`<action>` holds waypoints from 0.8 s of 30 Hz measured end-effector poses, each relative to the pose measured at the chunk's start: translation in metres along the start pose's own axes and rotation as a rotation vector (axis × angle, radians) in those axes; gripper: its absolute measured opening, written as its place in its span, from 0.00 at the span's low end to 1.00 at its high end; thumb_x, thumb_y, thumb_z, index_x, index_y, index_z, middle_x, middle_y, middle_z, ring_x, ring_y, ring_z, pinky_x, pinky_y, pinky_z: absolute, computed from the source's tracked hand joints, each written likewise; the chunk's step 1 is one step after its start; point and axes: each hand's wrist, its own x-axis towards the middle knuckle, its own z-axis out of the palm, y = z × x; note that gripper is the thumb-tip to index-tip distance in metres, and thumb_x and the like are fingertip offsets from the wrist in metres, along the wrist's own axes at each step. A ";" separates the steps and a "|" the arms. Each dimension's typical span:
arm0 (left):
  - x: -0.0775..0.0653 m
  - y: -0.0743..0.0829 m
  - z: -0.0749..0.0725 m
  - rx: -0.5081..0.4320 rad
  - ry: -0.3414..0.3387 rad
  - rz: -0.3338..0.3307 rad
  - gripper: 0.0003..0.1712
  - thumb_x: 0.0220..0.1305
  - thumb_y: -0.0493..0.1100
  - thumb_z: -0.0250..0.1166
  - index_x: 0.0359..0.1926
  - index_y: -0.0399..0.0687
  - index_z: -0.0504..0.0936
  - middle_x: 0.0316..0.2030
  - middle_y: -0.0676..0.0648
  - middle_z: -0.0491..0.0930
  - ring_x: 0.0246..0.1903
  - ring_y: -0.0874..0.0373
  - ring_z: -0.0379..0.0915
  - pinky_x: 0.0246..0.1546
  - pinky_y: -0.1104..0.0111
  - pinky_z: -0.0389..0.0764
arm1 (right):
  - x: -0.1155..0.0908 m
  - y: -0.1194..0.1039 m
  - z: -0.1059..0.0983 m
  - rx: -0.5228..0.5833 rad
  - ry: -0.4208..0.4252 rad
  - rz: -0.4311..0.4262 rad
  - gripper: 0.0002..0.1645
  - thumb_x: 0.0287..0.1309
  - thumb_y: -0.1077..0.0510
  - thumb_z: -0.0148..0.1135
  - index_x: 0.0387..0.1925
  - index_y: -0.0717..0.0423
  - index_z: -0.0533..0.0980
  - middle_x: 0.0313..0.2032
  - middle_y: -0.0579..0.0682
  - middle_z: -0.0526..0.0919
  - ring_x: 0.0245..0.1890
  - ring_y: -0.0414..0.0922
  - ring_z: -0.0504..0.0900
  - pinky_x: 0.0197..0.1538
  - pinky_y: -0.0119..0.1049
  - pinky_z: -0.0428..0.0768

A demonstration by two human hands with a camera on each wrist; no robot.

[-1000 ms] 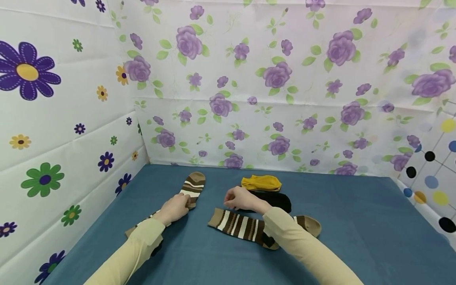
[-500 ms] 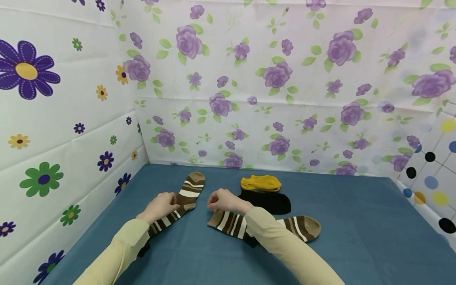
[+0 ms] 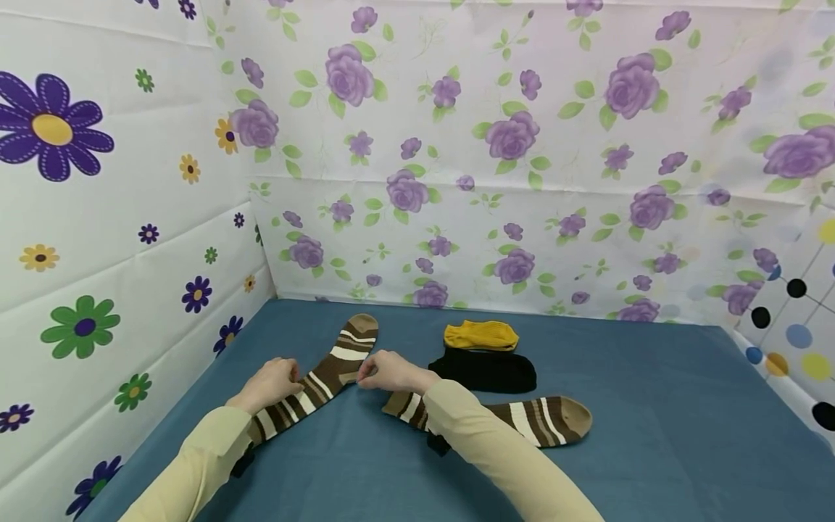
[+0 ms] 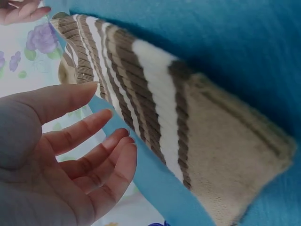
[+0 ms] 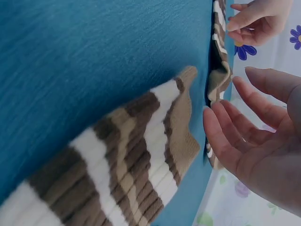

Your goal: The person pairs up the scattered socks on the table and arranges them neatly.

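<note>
A brown, tan and white striped sock (image 3: 320, 384) lies slantwise on the left, toe at the far end. Over its leg part hovers my left hand (image 3: 269, 384); in the left wrist view that hand (image 4: 75, 160) has loosely bent fingers around nothing, its thumb tip overlapping the sock's edge. My right hand (image 3: 393, 372) is close to the same sock's heel, and the right wrist view shows its fingers (image 5: 225, 136) relaxed and holding nothing. A matching striped sock (image 3: 544, 420) lies across the middle, partly hidden under my right forearm, its tan cuff (image 5: 181, 134) near that hand.
Behind the second striped sock lie a black sock (image 3: 489, 371) and a yellow sock (image 3: 481, 336), one behind the other. Everything rests on a blue cloth (image 3: 652, 406) bounded by a flowered back wall (image 3: 457, 239) and a left wall (image 3: 156, 290).
My left hand has drawn back toward the near left along the sock, uncovering more of its leg. My right hand has moved left, from beside the black sock to the left sock's heel.
</note>
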 end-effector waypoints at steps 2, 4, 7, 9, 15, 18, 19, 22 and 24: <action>-0.001 -0.001 0.000 -0.004 -0.003 -0.003 0.07 0.55 0.34 0.63 0.28 0.38 0.71 0.28 0.44 0.66 0.24 0.53 0.62 0.22 0.62 0.66 | 0.003 0.000 0.002 -0.035 0.000 -0.010 0.07 0.58 0.59 0.59 0.38 0.54 0.79 0.38 0.41 0.77 0.34 0.38 0.75 0.33 0.31 0.71; -0.001 -0.001 0.000 -0.014 -0.008 -0.005 0.07 0.54 0.34 0.63 0.29 0.37 0.71 0.28 0.44 0.66 0.25 0.52 0.62 0.22 0.61 0.66 | 0.006 0.000 0.004 -0.062 -0.008 -0.020 0.08 0.58 0.58 0.59 0.39 0.53 0.79 0.44 0.44 0.75 0.40 0.39 0.74 0.37 0.31 0.71; -0.001 -0.002 0.001 -0.023 -0.013 -0.006 0.08 0.54 0.33 0.63 0.32 0.35 0.71 0.30 0.42 0.68 0.25 0.52 0.63 0.23 0.61 0.67 | 0.008 0.000 0.007 -0.093 -0.038 -0.031 0.11 0.58 0.58 0.59 0.43 0.54 0.79 0.53 0.48 0.70 0.51 0.43 0.70 0.45 0.32 0.70; 0.000 -0.004 0.002 -0.026 -0.015 -0.006 0.09 0.54 0.33 0.63 0.35 0.33 0.72 0.31 0.41 0.69 0.26 0.52 0.64 0.23 0.60 0.68 | 0.009 -0.001 0.010 -0.126 -0.060 -0.034 0.13 0.59 0.58 0.59 0.46 0.55 0.78 0.56 0.50 0.68 0.55 0.44 0.66 0.49 0.32 0.68; 0.001 -0.003 0.004 -0.022 -0.015 -0.001 0.09 0.53 0.31 0.63 0.35 0.32 0.73 0.32 0.40 0.71 0.25 0.53 0.65 0.24 0.61 0.69 | 0.010 -0.005 0.015 -0.173 -0.090 -0.023 0.19 0.58 0.58 0.59 0.51 0.59 0.75 0.55 0.49 0.69 0.56 0.44 0.67 0.50 0.30 0.67; 0.002 -0.002 0.004 -0.014 -0.016 0.013 0.07 0.53 0.30 0.63 0.33 0.33 0.73 0.30 0.42 0.71 0.24 0.54 0.66 0.24 0.61 0.70 | 0.010 -0.005 0.018 -0.159 -0.089 0.004 0.19 0.58 0.58 0.60 0.51 0.59 0.74 0.54 0.49 0.70 0.55 0.44 0.67 0.48 0.31 0.68; 0.003 -0.002 0.004 -0.012 -0.015 0.017 0.07 0.53 0.29 0.63 0.32 0.33 0.73 0.29 0.43 0.71 0.24 0.54 0.65 0.24 0.61 0.70 | 0.010 -0.005 0.018 -0.152 -0.090 0.013 0.19 0.58 0.58 0.60 0.51 0.59 0.74 0.54 0.48 0.70 0.54 0.44 0.68 0.48 0.31 0.69; 0.004 -0.002 0.005 -0.009 -0.014 0.024 0.06 0.53 0.28 0.62 0.28 0.35 0.71 0.25 0.46 0.68 0.22 0.55 0.64 0.23 0.62 0.67 | 0.010 -0.004 0.019 -0.154 -0.092 0.033 0.18 0.58 0.58 0.60 0.50 0.59 0.74 0.53 0.48 0.70 0.54 0.44 0.68 0.47 0.32 0.69; 0.004 -0.001 0.006 -0.008 -0.015 0.030 0.07 0.54 0.27 0.61 0.26 0.37 0.70 0.23 0.47 0.66 0.21 0.55 0.62 0.22 0.63 0.65 | 0.013 0.004 0.021 -0.180 -0.095 0.005 0.19 0.58 0.55 0.59 0.50 0.57 0.75 0.53 0.46 0.70 0.53 0.42 0.69 0.46 0.32 0.70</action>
